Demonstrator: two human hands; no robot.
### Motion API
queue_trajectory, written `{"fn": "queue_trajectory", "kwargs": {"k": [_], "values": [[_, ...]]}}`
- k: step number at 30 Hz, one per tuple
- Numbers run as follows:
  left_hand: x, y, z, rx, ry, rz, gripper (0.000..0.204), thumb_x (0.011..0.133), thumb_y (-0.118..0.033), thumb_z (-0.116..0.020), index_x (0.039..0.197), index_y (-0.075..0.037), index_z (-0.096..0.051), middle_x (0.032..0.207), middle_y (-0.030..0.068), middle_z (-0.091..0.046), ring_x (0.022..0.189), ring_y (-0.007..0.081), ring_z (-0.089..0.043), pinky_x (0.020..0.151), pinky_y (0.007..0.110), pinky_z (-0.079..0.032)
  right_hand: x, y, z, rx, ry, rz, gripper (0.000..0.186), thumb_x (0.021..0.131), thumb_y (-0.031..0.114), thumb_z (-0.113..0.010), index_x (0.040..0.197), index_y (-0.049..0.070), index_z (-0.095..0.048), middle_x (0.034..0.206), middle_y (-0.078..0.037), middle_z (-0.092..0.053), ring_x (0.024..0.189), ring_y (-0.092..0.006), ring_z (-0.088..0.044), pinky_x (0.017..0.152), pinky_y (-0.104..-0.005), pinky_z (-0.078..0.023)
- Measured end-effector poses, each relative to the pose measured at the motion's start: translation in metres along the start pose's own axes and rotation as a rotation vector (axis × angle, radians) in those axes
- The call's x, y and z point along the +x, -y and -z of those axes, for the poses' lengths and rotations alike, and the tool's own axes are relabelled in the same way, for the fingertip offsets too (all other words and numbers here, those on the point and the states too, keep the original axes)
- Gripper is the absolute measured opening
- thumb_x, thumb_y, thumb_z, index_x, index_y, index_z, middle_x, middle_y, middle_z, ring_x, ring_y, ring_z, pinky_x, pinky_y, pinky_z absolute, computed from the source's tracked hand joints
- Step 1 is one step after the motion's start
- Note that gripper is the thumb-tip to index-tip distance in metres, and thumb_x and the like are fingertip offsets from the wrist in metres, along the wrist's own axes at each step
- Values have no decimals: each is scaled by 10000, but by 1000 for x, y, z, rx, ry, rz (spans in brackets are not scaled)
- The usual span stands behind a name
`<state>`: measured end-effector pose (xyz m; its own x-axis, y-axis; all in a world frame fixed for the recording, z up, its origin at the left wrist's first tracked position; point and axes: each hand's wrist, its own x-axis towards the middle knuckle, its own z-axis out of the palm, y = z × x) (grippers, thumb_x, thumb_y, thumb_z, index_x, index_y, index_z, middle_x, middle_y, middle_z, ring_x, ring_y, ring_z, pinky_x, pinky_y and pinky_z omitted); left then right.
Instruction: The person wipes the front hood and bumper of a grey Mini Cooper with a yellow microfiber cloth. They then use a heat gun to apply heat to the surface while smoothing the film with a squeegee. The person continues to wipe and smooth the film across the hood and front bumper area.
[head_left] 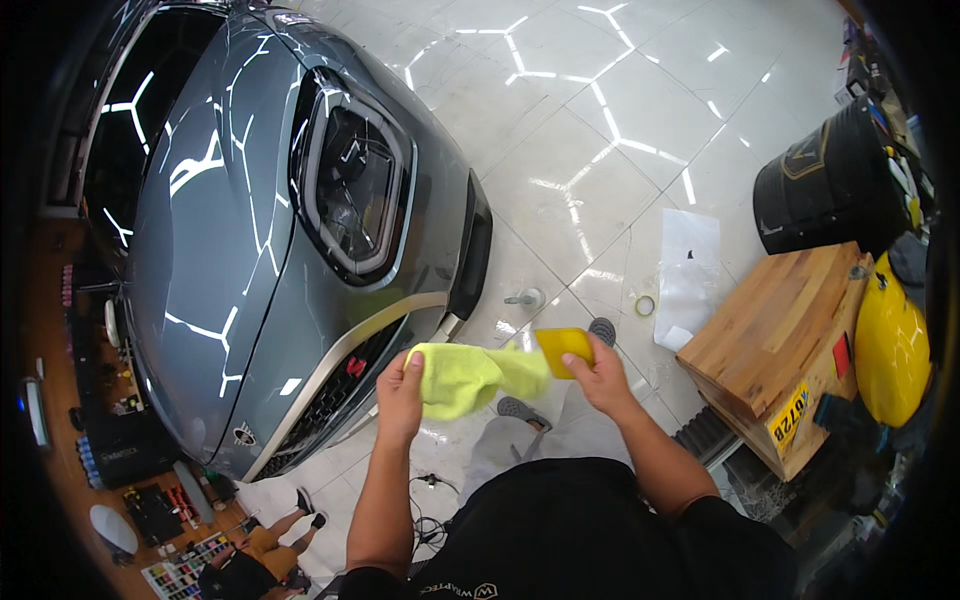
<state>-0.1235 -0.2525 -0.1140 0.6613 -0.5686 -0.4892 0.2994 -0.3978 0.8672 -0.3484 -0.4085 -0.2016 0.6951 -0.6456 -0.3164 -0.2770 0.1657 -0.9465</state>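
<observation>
Just below the frame's centre, your left hand (400, 398) pinched the cloth (470, 382) while your right hand (603, 378) clamped the card (560, 345) beside it by one side, probably to leave its far edge free.

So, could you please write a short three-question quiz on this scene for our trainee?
1. True or false: the white sheet lies on the tiled floor.
2. What does the right hand hold?
A) The white sheet
B) A flat yellow card
C) A roll of tape
3. Fill in: the left hand grips a yellow-green ____.

Key: 1. True. 2. B. 3. Cloth.
</observation>
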Motion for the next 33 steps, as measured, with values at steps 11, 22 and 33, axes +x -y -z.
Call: {"fn": "queue_trajectory", "kwargs": {"k": [11, 22, 33], "values": [[-8, -28, -155, 600, 755, -208, 313, 943, -188, -547, 1225, -59, -582, 942, 187, -607, 857, 365, -598, 766, 398, -483, 67, -31, -8, 983, 203, -310, 366, 930, 90, -555, 1280, 0, -496, 1155, -115, -610, 1028, -182, -607, 860, -302, -503], [98, -86, -67, 645, 132, -558, 334, 912, -221, -618, 1150, 8, -565, 967, 151, -599, 823, 259, -595, 775, 346, -477, 162, 97, -3, 1117, 297, -359, 325, 978, 159, -473, 1272, 19, -488, 1185, -104, -574, 1026, -191, -588, 826, -321, -506], [202, -97, -83, 284, -56, -58, 358, 933, -209, -594, 1203, 11, -511, 958, 106, -638, 855, 137, -598, 764, 287, -475, 313, 78, -42, 893, 302, -387, 361, 973, 249, -487, 1240, 8, -523, 1155, -95, -601, 1016, -171, -589, 849, -302, -482]]}}
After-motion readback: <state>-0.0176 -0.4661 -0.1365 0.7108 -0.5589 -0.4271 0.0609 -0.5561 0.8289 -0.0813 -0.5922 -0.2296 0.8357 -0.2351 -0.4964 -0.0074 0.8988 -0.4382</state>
